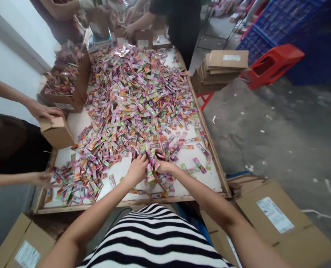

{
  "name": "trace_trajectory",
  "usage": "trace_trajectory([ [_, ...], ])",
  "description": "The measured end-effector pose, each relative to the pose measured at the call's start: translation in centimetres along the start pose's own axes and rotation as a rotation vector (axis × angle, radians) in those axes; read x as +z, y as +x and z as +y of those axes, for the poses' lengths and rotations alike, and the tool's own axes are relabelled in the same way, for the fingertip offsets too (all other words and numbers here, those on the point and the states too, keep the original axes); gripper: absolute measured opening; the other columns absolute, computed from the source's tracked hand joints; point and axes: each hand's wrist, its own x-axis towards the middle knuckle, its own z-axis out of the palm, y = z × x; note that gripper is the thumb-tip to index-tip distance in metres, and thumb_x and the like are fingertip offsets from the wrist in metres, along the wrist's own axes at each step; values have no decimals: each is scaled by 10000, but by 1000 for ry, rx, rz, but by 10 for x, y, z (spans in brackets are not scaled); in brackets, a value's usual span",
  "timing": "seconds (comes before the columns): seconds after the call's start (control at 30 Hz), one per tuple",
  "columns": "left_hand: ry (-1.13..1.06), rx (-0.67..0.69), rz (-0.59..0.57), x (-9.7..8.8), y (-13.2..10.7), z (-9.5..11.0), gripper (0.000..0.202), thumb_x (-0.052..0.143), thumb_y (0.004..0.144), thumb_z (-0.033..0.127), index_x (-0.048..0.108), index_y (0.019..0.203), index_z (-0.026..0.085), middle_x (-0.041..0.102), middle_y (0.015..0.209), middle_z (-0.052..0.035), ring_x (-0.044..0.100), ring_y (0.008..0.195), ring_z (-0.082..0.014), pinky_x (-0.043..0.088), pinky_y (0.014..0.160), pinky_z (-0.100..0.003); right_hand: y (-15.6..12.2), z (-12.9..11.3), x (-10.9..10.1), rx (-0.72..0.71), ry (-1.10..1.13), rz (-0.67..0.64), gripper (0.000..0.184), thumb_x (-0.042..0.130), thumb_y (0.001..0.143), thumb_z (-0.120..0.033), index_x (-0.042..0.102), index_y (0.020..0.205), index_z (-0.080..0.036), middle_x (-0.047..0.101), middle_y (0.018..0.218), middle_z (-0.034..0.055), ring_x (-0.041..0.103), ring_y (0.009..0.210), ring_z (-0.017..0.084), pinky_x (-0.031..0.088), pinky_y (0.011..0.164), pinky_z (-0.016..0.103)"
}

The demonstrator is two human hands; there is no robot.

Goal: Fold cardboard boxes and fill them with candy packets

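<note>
A large heap of small, colourful stick packets (143, 93) in pink, green and orange covers the white table (118, 165). Both my hands are at the heap's near edge, close together. My left hand (138, 167) has its fingers curled round some packets. Facing it, my right hand (163, 166) is closed on packets too, its fingers partly hidden by them. Between the two hands a small bunch of packets (151, 169) stands up from the table. Several loose packets lie around my wrists and along the near side.
At the left, a co-worker's hand rests on a small carton (56, 132). A packet-filled carton (77, 89) stands behind it. Other people work at the far end. Folded cartons (221, 67) and a red stool (274, 65) stand right; a large carton (282, 219) lies near my right arm.
</note>
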Motion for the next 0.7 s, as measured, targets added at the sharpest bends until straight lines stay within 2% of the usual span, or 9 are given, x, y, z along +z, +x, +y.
trace_trajectory([
  [0.1,30,-29,-193,8,44,5,286,620,744,58,762,988,106,673,1167,-241,626,1148,-380,509,1012,-456,-41,4,-13,21,139,-115,261,566,882,-195,792,1012,-213,801,924,25,726,764,172,590,721,262],
  [0.17,15,-32,-226,12,68,4,235,665,708,64,763,921,78,690,1085,-267,661,1069,-400,525,971,-466,-67,10,-27,161,295,-99,313,485,931,-223,775,1048,-210,798,938,33,735,777,174,587,720,264],
  [0.27,-33,-5,-250,5,79,-4,303,684,685,55,757,977,82,709,1097,-252,673,1067,-394,521,976,-447,-84,19,-38,529,341,193,389,452,979,-350,704,1227,-187,756,1149,116,717,1040,259,572,921,407],
  [0.33,-106,28,-217,-5,66,-13,433,666,724,75,719,1151,123,701,1223,-196,657,1149,-339,503,1027,-396,-76,17,-31,600,204,335,474,525,958,-374,623,1362,-148,628,1400,187,577,1315,330,431,1126,535],
  [0.37,-162,29,-147,-11,55,-18,499,644,757,91,672,1252,145,681,1292,-166,642,1190,-306,491,1051,-377,-67,13,-24,550,149,325,512,554,947,-352,589,1404,-125,548,1492,204,481,1414,345,328,1199,570],
  [0.43,-269,2,87,-19,33,-25,583,585,830,122,551,1410,168,616,1411,-140,591,1282,-263,455,1109,-382,-45,-1,-4,357,112,184,505,560,951,-302,581,1412,-96,483,1553,206,374,1496,336,204,1261,559],
  [0.5,-326,-5,250,-21,17,-26,564,555,890,170,515,1453,176,584,1454,-143,547,1344,-260,412,1158,-415,-23,-17,15,233,142,-13,431,524,982,-304,637,1352,-113,573,1478,187,448,1451,311,284,1238,493],
  [0.6,-303,28,105,-12,17,-20,512,601,912,253,580,1421,201,581,1484,-134,482,1426,-281,321,1229,-435,1,-29,32,309,202,-311,399,513,996,-384,709,1247,-144,713,1278,174,643,1239,311,487,1048,405],
  [0.7,-257,-25,1,-1,27,-14,558,594,905,229,560,1462,207,479,1590,-110,322,1539,-282,202,1277,-457,8,-25,29,407,268,-400,397,554,967,-386,725,1217,-130,743,1206,178,706,1106,315,532,930,369],
])
